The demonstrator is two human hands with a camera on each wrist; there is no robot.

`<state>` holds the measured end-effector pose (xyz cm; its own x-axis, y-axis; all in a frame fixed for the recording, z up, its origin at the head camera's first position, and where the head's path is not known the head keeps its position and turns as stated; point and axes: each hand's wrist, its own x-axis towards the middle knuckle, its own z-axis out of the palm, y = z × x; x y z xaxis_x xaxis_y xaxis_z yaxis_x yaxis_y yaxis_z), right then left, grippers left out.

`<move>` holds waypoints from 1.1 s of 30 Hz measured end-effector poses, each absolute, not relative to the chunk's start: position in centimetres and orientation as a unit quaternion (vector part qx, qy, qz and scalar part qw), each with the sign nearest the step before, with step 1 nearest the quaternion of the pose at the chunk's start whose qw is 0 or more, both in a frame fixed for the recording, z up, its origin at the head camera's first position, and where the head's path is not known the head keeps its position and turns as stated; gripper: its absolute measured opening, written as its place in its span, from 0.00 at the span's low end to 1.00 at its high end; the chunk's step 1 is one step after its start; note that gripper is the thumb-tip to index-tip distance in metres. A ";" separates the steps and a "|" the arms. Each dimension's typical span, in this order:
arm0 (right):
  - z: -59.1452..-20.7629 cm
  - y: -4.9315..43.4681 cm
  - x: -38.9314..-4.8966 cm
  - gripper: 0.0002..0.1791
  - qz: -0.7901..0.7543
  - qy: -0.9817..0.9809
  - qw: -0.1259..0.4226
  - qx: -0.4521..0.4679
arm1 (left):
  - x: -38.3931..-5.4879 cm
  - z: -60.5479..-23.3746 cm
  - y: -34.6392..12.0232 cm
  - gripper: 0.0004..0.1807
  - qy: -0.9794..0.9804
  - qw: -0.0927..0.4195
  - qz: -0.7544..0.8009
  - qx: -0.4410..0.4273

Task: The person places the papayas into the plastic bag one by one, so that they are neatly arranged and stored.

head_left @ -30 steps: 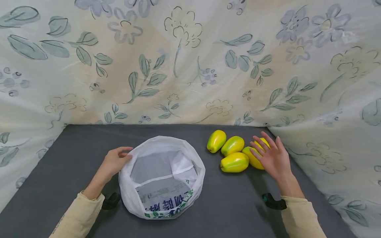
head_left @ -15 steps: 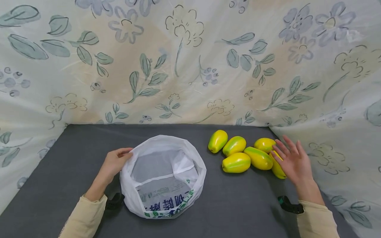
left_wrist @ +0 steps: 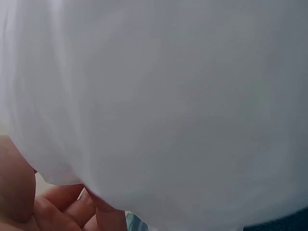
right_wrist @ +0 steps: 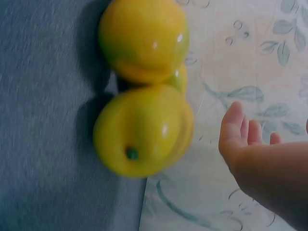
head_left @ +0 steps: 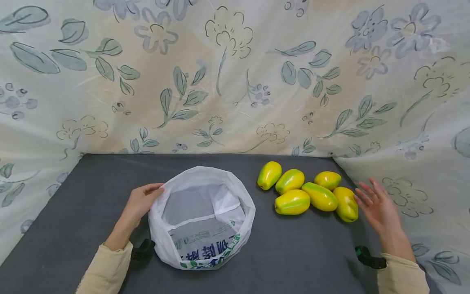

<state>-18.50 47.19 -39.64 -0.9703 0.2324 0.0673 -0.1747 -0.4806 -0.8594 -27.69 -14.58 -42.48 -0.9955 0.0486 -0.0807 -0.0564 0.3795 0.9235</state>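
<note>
A white plastic bag (head_left: 161, 234) with green leaf print and blue lettering stands with its mouth spread wide, left of centre in the head view. My left hand (head_left: 136, 206) pinches its left rim between thumb and fingers. In the left wrist view the bag's white side (left_wrist: 168, 106) fills most of the picture, partly covering the fingers (left_wrist: 55, 211). On the right, my right hand (head_left: 383, 212) holds nothing, fingers spread and slightly bent. Its fingertips are right beside the rightmost yellow papaya-like fruit (head_left: 346, 204); the right wrist view shows this fruit (right_wrist: 144, 130) with a green stem end.
Several more yellow-green fruits of the same kind (head_left: 292, 202) lie grouped to the right of the bag on the dark grey tabletop (head_left: 286, 249). A flower-patterned cloth (head_left: 235, 106) hangs behind the table and along both sides.
My right hand has moved right and toward me, away from over the fruits, uncovering the rightmost ones. The left hand keeps its hold on the bag.
</note>
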 end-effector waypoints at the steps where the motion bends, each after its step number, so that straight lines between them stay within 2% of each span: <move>1: -40.3 48.0 -18.7 0.28 0.847 -0.514 0.129 -0.042 | -27.7 -42.5 -14.6 0.25 0.829 0.048 0.557 -0.002; 4: -42.7 51.2 -19.3 0.33 0.824 -0.543 0.144 -0.068 | -27.7 -42.5 -14.6 0.25 0.828 0.048 0.558 -0.001; 7: -44.7 53.6 -19.7 0.33 0.811 -0.554 0.156 -0.101 | -27.7 -42.5 -14.8 0.25 0.827 0.048 0.560 -0.002; 14: -43.4 51.7 -18.7 0.39 0.752 -0.602 0.163 -0.213 | -27.7 -42.5 -14.5 0.26 0.818 0.064 0.572 -0.011; 19: -44.4 52.4 -19.6 0.42 0.705 -0.647 0.156 -0.244 | -27.5 -42.6 -14.5 0.26 0.818 0.066 0.571 -0.020; 23: -45.1 52.8 -20.5 0.46 0.650 -0.700 0.125 -0.268 | -27.5 -42.7 -14.4 0.25 0.817 0.067 0.572 -0.022; 33: -45.1 53.2 -21.9 0.61 0.534 -0.803 -0.017 -0.264 | -27.6 -42.6 -14.2 0.25 0.818 0.069 0.571 -0.025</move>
<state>-21.86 53.16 -45.06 -0.8603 0.4058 -0.3084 0.4415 0.2908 -0.8488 -27.64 -14.16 -42.59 -0.9893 0.0380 -0.1409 -0.1192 0.3464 0.9305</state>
